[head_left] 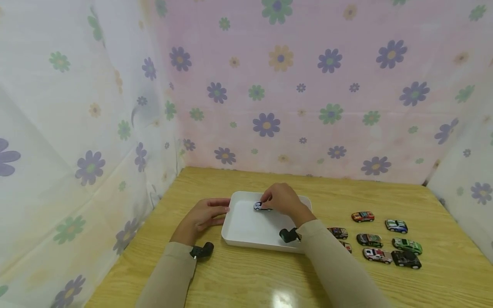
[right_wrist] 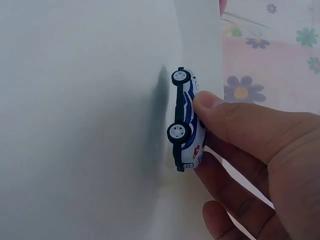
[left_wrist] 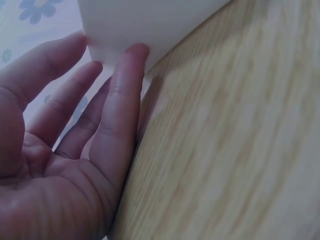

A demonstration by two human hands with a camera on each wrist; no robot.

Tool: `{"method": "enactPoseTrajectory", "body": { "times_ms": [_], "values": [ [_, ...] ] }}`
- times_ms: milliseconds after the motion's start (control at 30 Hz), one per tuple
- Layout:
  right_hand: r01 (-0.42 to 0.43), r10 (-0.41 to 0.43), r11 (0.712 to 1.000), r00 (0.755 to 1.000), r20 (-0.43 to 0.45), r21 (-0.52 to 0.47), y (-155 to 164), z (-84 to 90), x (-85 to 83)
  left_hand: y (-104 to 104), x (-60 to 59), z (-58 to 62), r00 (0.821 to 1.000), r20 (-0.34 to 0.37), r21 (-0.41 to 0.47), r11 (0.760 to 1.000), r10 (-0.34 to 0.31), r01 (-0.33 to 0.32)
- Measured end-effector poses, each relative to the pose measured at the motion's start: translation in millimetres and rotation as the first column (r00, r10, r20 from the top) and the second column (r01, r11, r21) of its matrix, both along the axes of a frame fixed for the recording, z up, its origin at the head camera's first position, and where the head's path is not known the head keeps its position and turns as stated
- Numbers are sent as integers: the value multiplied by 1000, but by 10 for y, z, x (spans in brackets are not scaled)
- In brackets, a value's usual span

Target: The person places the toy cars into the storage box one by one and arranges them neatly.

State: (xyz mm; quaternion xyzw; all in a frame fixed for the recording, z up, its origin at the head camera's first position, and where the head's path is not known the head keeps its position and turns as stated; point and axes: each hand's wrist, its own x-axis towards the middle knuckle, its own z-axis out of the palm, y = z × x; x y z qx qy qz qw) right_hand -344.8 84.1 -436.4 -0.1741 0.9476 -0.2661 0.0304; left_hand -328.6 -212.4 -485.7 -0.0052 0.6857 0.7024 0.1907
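right hand (head_left: 283,199) – pinching toy car (head_left: 262,206) over white tray (head_left: 246,231) | left hand (head_left: 206,216) – flat, fingers touching tray edge

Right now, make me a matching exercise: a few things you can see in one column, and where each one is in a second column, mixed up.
Things:
1. blue-and-white toy car
2. left hand
3. red toy car
4. white tray

Places:
A. flat on the wooden table, in front of the person
B. pinched by the right hand over the tray
C. fingers against the tray's left wall
D. on the table to the right of the tray, at the far end of the group of cars

Pairs: 1-B, 2-C, 3-D, 4-A
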Motion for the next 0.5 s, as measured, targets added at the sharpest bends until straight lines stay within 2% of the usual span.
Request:
{"method": "enactPoseTrajectory", "body": {
  "times_ms": [500],
  "values": [
    [-14, 14, 999, 1000, -8, 31, -231, -83, -9, 8, 2, -31, 1000, -17, -19, 1000, 0, 0]
  ]
}}
